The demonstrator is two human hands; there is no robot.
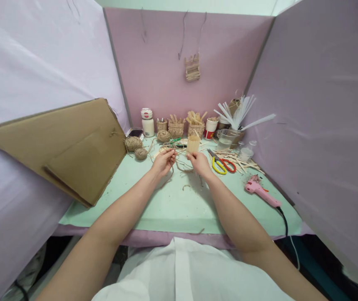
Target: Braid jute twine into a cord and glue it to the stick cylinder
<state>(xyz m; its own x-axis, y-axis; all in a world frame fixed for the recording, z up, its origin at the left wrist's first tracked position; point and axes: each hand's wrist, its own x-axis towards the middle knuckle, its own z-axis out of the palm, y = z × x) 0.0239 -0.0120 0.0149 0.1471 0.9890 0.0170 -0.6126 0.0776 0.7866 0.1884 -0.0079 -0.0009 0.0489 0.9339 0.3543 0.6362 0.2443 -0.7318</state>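
A small wooden panel [193, 144] stands above the middle of the surface [166, 209], its lower edge pinched in the right hand [199, 163]. The left hand [164, 162] is beside it, fingers bent toward the thumb near loose twine; whether it grips a strand, I cannot tell. Scissors [223, 164] lie just right of the right hand, by scattered strips [244, 162], with a glue gun [263, 194] nearer the front edge. Twine balls [133, 144] sit left, near the leaning cardboard [75, 146]. Behind stand stick-filled baskets [195, 130].
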